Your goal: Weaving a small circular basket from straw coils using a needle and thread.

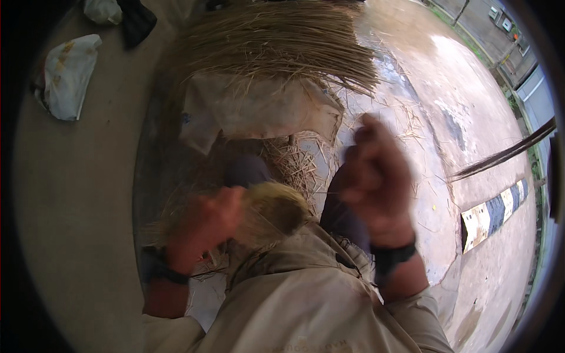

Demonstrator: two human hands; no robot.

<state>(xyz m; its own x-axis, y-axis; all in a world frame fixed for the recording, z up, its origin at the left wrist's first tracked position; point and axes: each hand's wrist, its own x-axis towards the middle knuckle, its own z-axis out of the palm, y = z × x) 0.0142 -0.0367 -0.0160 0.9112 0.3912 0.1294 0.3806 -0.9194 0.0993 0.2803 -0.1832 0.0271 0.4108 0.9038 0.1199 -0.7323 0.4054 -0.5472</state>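
My left hand [209,215], blurred by motion, is closed on a yellowish bundle of fibres [276,206] that lies across my lap, its far end toward the middle. My right hand [376,176] is raised to the right of the bundle above my dark-clad leg [335,212], fingers curled together; a thin strand may run from them, but I cannot make out what they hold. Beyond my knees a worn beige sack or cloth [259,109] lies under the edge of a wide pile of long straw stalks [276,41].
Loose straw [294,165] litters the ground. White bags [67,76] and a dark item [135,23] are at the upper left. At right are a dark long pole or bundle [500,153], a striped barrier piece [494,215] on concrete, and a building edge [512,29].
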